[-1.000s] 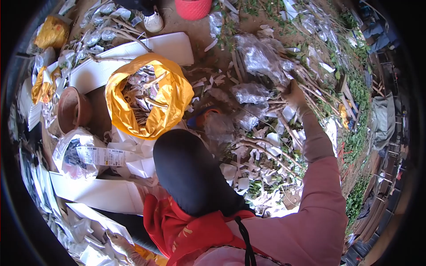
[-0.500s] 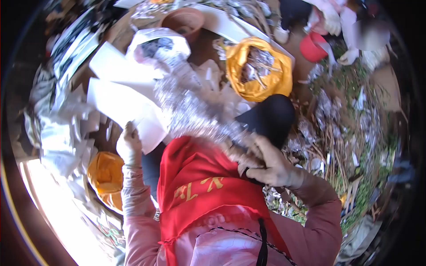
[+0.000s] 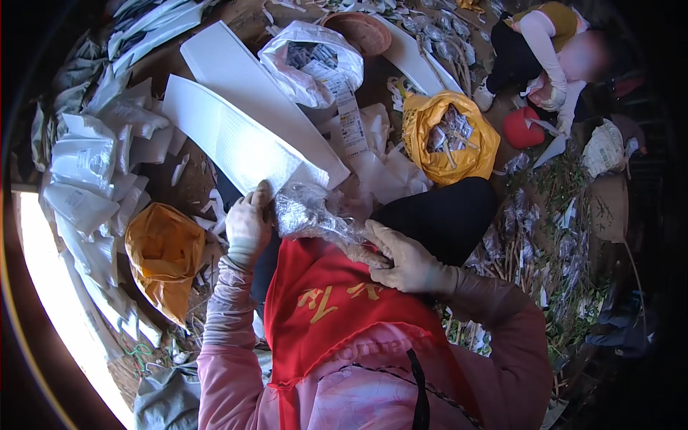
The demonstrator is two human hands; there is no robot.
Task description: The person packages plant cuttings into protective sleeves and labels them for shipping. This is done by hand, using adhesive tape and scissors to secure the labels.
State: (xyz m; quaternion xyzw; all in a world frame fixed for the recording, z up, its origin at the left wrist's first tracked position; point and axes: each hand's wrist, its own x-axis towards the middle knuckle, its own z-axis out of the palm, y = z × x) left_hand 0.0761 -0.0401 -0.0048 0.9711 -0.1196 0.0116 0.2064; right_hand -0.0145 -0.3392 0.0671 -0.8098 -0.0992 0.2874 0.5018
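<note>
My right hand (image 3: 408, 261), in a pale glove, is closed around the brown, stick-like end of a bundle wrapped in clear plastic (image 3: 308, 211). The bundle lies across my lap, its wrapped end pointing left. My left hand (image 3: 249, 222), also gloved, has its fingers closed at the near edge of a white sheet (image 3: 222, 140). The wrapped end rests right beside those fingers and against the sheet's corner. A second white sheet (image 3: 247, 79) lies behind the first. Beneath the bundle is my red apron (image 3: 315, 287).
A white sack (image 3: 287, 82) with a printed label strip (image 3: 347, 115) stands ahead, near a brown bowl (image 3: 362, 32). Yellow bags (image 3: 476, 154) (image 3: 161, 247) flank me. Plastic packets (image 3: 82, 161) pile left; wrapped stems (image 3: 512, 247) lie right. Another person (image 3: 541, 50) works beside a red pot (image 3: 522, 127).
The plastic-wrapped bundle, blurred and larger-looking before, now lies lower and steady over my lap. My left hand has moved right and slightly up. The view has shifted.
</note>
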